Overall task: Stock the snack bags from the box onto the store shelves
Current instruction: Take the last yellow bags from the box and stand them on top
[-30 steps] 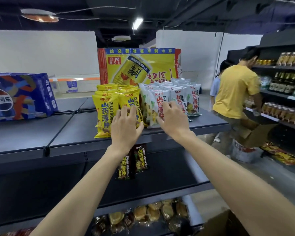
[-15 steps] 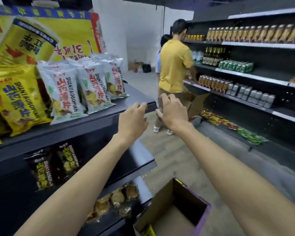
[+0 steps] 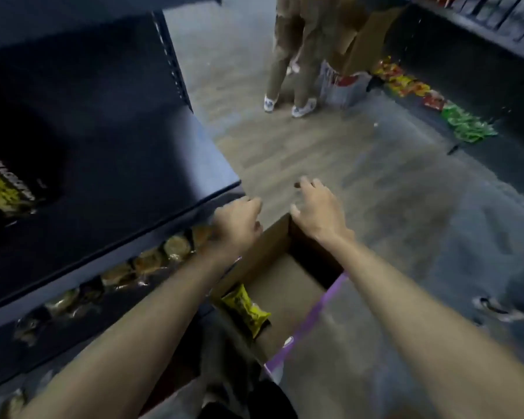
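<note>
An open cardboard box (image 3: 288,285) sits on the floor below me, beside the dark shelf unit (image 3: 109,164). One yellow snack bag (image 3: 244,308) leans against the box's left inner wall. My left hand (image 3: 238,220) hovers over the box's far left corner with fingers loosely curled and holds nothing. My right hand (image 3: 316,207) hovers above the box's far edge, fingers spread, empty. A black-and-yellow snack bag (image 3: 3,186) lies on the middle shelf at the far left.
Brown packaged snacks (image 3: 152,261) line the bottom shelf. A person (image 3: 297,55) stands up the aisle beside another cardboard box (image 3: 366,34) and a bucket. Red, yellow and green bags (image 3: 436,107) lie on the low shelf opposite. A shoe (image 3: 496,306) shows at the right.
My view has dropped from the top shelf's snack bags down to the floor box. Both hands left the shelf and came down over the box, empty.
</note>
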Motion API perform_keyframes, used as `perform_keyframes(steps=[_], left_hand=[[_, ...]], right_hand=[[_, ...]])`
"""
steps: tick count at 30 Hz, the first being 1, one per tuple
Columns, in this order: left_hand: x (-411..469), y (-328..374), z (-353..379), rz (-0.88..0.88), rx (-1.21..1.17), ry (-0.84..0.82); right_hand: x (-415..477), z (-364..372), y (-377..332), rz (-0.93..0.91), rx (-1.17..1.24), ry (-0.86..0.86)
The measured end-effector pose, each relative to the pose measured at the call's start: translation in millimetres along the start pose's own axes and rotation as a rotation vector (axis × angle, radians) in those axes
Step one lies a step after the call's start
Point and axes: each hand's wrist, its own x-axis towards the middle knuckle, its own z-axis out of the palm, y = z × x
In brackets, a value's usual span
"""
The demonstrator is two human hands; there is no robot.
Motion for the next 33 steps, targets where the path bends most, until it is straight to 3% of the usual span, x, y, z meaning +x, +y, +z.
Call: perform_keyframes(steps=[7,14,22,30,33], left_hand=[[-42.3,-23.1,179.8,-0.098,-0.154,-0.342],[-57.9,-55.8,279.7,-0.086,-0.164,-0.514],[-32.5,-71.1,329.2,0.019,-0.093,-0.497],[-24.8,-80.2,343.2,0.070,-0.101,-0.489],[-21.3,-79.3,340.9,0.064,-0.143,-0.476]], right_hand=[[-65.0,178.1,42.2,0.106,-0.028,-0.381],[-93.1,298.9,48.7,0.090,0.036,-0.654],[-96.3,395.8,28.6,-0.080,-0.020,-0.725],[-95.2,415.0,48.4,0.122,-0.118,-0.761],[-92.3,405.5,68.2,0.206,-0.186,-0.678]])
